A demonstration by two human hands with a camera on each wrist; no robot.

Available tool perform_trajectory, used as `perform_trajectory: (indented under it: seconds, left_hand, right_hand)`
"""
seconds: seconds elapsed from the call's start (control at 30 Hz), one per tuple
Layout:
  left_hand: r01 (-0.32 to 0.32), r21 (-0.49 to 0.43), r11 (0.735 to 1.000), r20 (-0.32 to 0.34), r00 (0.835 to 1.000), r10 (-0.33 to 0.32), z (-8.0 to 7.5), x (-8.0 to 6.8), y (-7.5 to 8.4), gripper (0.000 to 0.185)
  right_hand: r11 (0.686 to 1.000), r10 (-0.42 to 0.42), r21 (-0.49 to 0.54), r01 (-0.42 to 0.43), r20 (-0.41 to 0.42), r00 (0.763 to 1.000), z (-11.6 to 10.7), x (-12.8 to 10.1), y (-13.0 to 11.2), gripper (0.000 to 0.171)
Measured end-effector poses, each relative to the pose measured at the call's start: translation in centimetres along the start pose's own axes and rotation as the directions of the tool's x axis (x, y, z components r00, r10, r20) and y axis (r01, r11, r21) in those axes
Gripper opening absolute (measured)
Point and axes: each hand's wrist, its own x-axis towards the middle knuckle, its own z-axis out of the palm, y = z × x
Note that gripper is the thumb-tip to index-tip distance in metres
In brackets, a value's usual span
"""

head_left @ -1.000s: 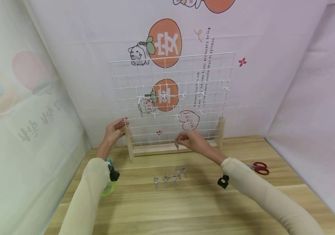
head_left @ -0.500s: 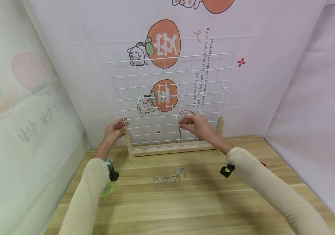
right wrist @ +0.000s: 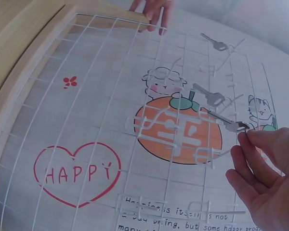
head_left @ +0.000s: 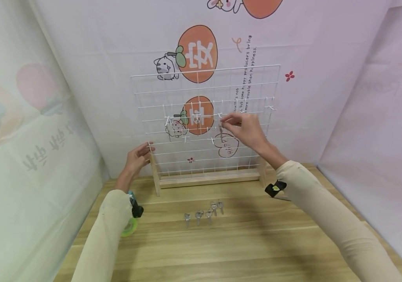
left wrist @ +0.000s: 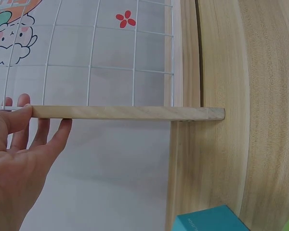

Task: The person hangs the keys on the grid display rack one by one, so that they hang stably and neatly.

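A white wire grid rack (head_left: 206, 160) stands upright in a wooden base (head_left: 208, 179), with several small white hooks on its wires. My left hand (head_left: 137, 158) grips the top of the rack's left wooden upright (left wrist: 120, 112), thumb on one side and fingers on the other. Between thumb and fingertips, my right hand (head_left: 246, 129) pinches a key (right wrist: 229, 122) by its ring end, close to a hook (head_left: 220, 115) in the grid's middle. Two other keys hang on hooks: one key (right wrist: 214, 97) beside it and another key (right wrist: 219, 45) farther left.
Several loose keys (head_left: 198, 216) lie on the wooden table (head_left: 201, 250) in front of the rack. A green tape roll (head_left: 129, 227) sits by my left forearm, next to a teal box (left wrist: 209, 221). My right forearm mostly hides the scissors. A printed cloth (head_left: 313, 117) hangs behind.
My right hand has risen with the key from near the base to the grid's middle hooks. My left hand stays on the upright.
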Motion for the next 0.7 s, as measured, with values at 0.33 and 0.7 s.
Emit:
perform_trajectory:
  seconds: [0.33,0.7]
  left_hand:
    - [-0.003,0.0,1.0,-0.01,1.0,0.003,0.1,0.1,-0.1,0.053]
    - [0.01,0.017,1.0,-0.018,1.0,-0.01,0.1,-0.1,0.0,0.053]
  right_hand:
    - [0.999,0.031,-0.008,-0.031,-0.049,0.998,0.0,1.2,0.4,0.012]
    - [0.997,0.071,-0.009,-0.071,-0.043,0.997,0.2,1.5,0.8,0.016]
